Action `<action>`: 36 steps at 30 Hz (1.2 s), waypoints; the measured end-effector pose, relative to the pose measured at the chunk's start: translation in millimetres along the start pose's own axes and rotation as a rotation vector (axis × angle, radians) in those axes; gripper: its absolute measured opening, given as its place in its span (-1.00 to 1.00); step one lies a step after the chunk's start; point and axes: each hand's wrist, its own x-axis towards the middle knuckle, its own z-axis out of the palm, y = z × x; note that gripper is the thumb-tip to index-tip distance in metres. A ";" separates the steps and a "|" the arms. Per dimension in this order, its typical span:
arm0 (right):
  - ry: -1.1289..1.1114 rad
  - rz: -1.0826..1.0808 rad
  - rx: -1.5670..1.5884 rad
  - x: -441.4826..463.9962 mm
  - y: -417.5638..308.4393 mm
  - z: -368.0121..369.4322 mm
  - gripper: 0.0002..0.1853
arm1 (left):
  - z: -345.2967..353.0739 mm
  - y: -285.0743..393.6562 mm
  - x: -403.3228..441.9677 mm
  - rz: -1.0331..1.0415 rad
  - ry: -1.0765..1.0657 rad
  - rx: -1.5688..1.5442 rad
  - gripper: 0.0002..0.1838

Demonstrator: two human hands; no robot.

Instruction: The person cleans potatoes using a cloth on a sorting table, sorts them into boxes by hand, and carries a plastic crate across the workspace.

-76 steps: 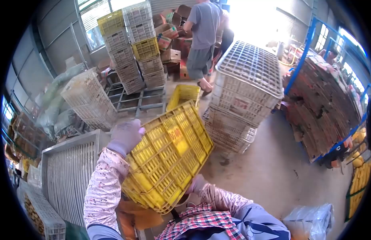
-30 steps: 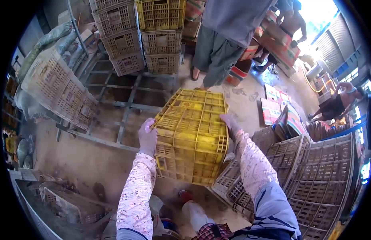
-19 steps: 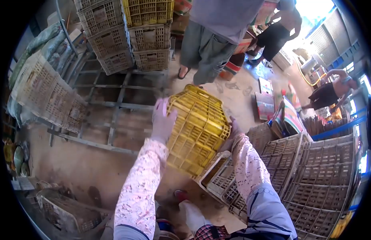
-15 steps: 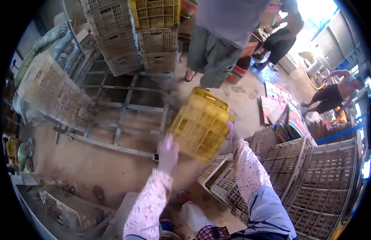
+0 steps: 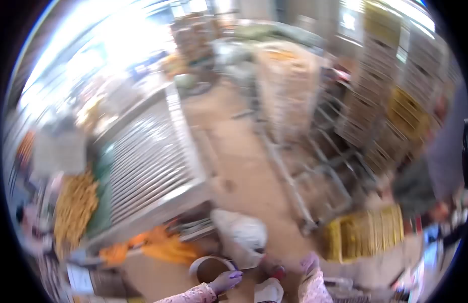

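My left hand (image 5: 226, 282), in a pale glove with a patterned sleeve, is beside the rim of a round bucket (image 5: 213, 268) at the bottom. Its fingers look loosely stretched out and nothing shows in them; blur hides whether it touches the rim. My right hand (image 5: 309, 263) is at bottom centre, with its fingers smeared by motion and no object visible in it. To its right, apart from it, the yellow plastic crate (image 5: 365, 235) is near a person's legs (image 5: 418, 189).
A long roller conveyor (image 5: 150, 164) lies left, with orange cloth (image 5: 158, 246) at its near end. A white sack (image 5: 239, 235) stands in front of me. A metal frame (image 5: 289, 177) and stacked crates (image 5: 367, 96) are right. Yellowish produce (image 5: 76, 209) is heaped far left.
My view has swung left, bringing the conveyor into sight. Both hands have come away from the yellow crate, which they were holding before.
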 end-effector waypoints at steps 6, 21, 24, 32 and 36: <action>-0.069 -0.297 -0.412 -113.1 51.5 291.0 -0.83 | -2.5 -127.2 -89.3 0.284 0.374 -0.426 -0.39; -1.404 -0.776 -1.217 -412.5 413.2 735.4 -0.78 | -138.8 -418.4 -490.9 -0.155 1.333 -0.659 -0.51; -1.532 -0.816 -1.287 -430.3 468.5 767.6 -0.76 | -161.1 -441.3 -523.3 -0.094 1.454 -0.486 -0.50; -1.603 -0.833 -1.376 -429.1 599.9 885.9 -0.75 | -388.9 -506.4 -588.6 0.260 1.735 -0.785 -0.53; -1.519 -0.506 -1.431 -423.2 679.6 951.2 -0.73 | -520.5 -534.5 -618.6 0.136 1.820 -0.409 -0.50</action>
